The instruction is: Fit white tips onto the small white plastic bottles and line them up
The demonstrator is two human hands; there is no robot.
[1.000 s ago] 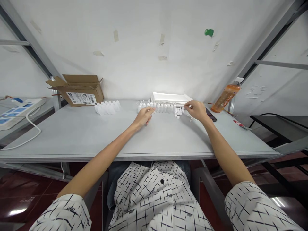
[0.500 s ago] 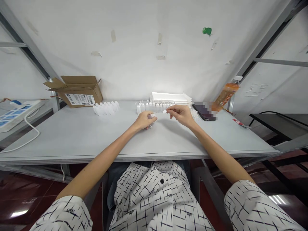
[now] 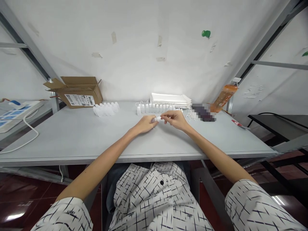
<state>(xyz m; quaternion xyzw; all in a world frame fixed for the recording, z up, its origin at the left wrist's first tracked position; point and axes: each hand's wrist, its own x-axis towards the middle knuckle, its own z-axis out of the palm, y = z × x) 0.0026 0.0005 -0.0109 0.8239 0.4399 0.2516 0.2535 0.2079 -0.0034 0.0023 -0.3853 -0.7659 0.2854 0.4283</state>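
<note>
My left hand [image 3: 145, 124] is closed around a small white bottle [image 3: 153, 120], tilted toward the right, with a thin white strip showing below the fingers. My right hand [image 3: 174, 119] pinches a small white cap [image 3: 158, 118] at the bottle's mouth end; the two pieces meet or nearly meet. Just behind my hands stands a row of small white bottles [image 3: 146, 108], several with loops at their tops. Small white loose pieces [image 3: 192, 115] lie right of the row, partly beside the phone.
Translucent bottles [image 3: 106, 109] stand in a group at the left, before an open cardboard box [image 3: 81, 93]. White trays or sheets [image 3: 169, 98] are stacked behind the row. A phone [image 3: 204, 113] and an orange drink bottle [image 3: 225, 96] are at the right; a power strip [image 3: 19, 115] is far left.
My right hand has moved left and slightly down, bringing the white cap to the bottle. My left hand has shifted slightly right and down with the bottle, now tilted toward the cap.
</note>
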